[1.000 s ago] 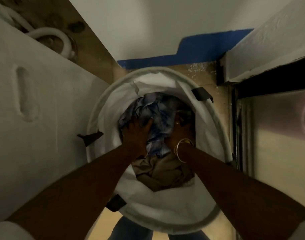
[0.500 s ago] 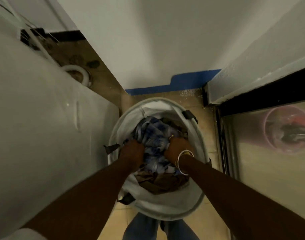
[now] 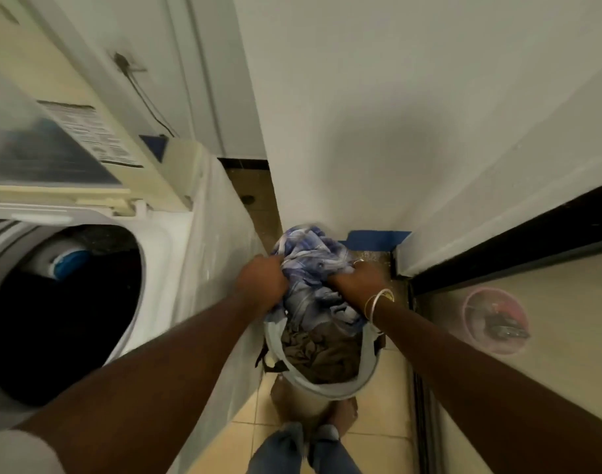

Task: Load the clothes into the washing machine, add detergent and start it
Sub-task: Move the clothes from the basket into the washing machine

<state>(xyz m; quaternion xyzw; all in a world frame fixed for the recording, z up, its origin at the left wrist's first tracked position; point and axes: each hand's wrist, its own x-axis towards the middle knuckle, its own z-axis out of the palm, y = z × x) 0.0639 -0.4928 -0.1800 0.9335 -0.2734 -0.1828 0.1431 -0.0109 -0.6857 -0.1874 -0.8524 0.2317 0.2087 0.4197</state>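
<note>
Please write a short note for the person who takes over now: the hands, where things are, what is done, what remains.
Left hand and right hand both grip the blue plaid garment, bunched above the white hamper.
Brown clothes lie in the hamper.
Washing machine stands at the left, lid up, drum open.
Done: garment grasped.
Left: load the clothes, add detergent, start the machine. No detergent is in view.

open washer drum [image 3: 63,316] left, wall [image 3: 361,131] close ahead, basket [image 3: 327,394] below
</note>
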